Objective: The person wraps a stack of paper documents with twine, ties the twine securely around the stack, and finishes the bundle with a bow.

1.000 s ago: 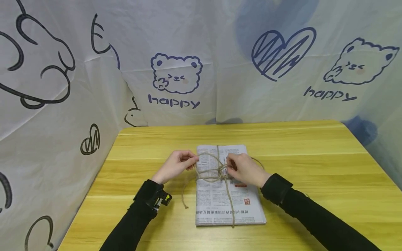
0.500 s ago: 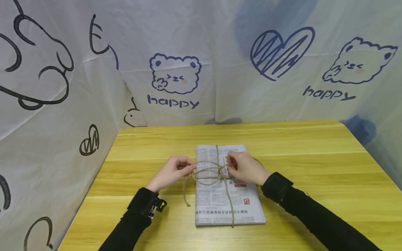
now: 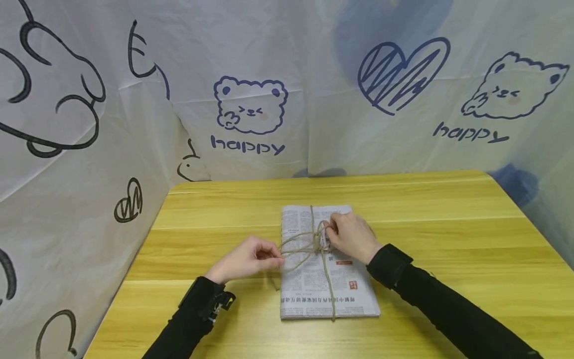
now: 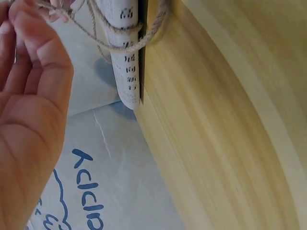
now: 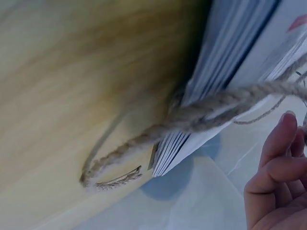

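A folded stack of newspapers (image 3: 309, 296) lies on the table, bound crosswise with jute twine (image 3: 329, 289). The strands cross at a knot (image 3: 317, 245) on top. At the stack's left edge, my left hand (image 3: 248, 258) pinches twine that runs to the knot. Just right of the knot, the fingers of my right hand (image 3: 354, 235) pinch a small loop of the twine. In the left wrist view, a strand wraps the stack's folded edge (image 4: 125, 72). A loose twine end (image 5: 120, 179) lies beside the page edges in the right wrist view.
The wooden table (image 3: 448, 224) reaches back to a white cloth (image 3: 323, 124) with drawn bears and hearts. More cloth hangs along the left and right sides. Black sleeves with wrist straps (image 3: 389, 267) cover both arms.
My left hand has moved toward the near side, drawing the wide twine loop at left narrower. My right hand has shifted slightly toward the back, and a small loop now stands at its fingertips.
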